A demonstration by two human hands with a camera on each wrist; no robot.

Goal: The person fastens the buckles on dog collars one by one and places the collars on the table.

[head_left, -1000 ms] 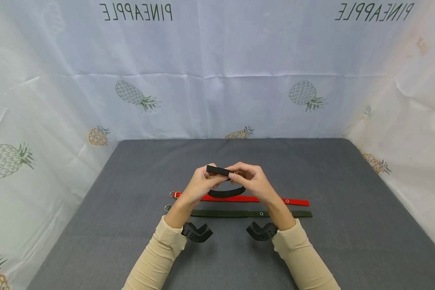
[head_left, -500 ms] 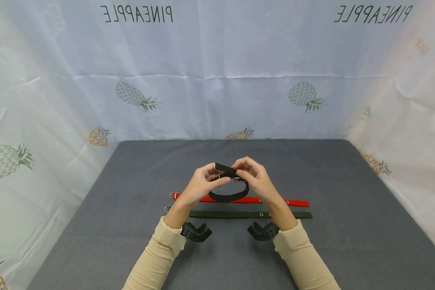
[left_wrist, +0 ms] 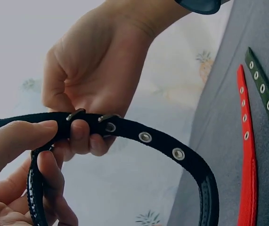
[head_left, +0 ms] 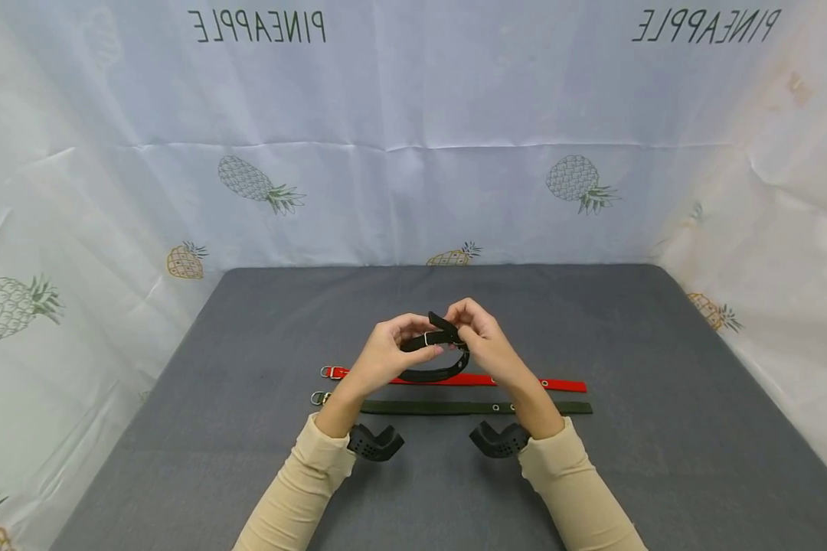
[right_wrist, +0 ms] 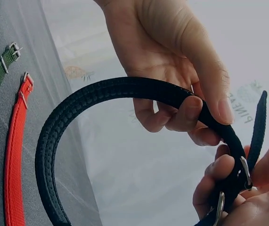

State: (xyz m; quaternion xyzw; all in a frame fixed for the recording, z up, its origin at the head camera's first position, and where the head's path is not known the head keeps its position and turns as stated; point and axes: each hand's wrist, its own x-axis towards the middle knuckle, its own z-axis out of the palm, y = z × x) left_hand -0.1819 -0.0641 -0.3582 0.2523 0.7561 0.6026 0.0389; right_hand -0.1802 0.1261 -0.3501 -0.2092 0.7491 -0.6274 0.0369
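Note:
A black collar (head_left: 433, 375), bent into a loop, is held in the air by both hands in the head view. My left hand (head_left: 384, 350) grips the strap on the left side of its metal buckle (head_left: 427, 339). On the other side my right hand (head_left: 481, 334) pinches the strap where two layers meet. The collar's loose tip (head_left: 442, 321) sticks up and to the left between the hands. In the left wrist view, metal eyelets (left_wrist: 145, 137) line the strap, and metal loops cross it beside the fingertips. The right wrist view shows the tip (right_wrist: 259, 127) standing away from the loop.
Behind the hands a red collar (head_left: 565, 386) lies straight across the grey table (head_left: 413, 490). A dark green collar (head_left: 427, 408) lies parallel and nearer. Both have their buckles at the left. A pineapple-print curtain (head_left: 413, 92) encloses the back and sides.
The collar's tip has shifted right and turned from nearly level to tilted upward. The buckle has come into view beside the left fingers, and the right hand has risen slightly.

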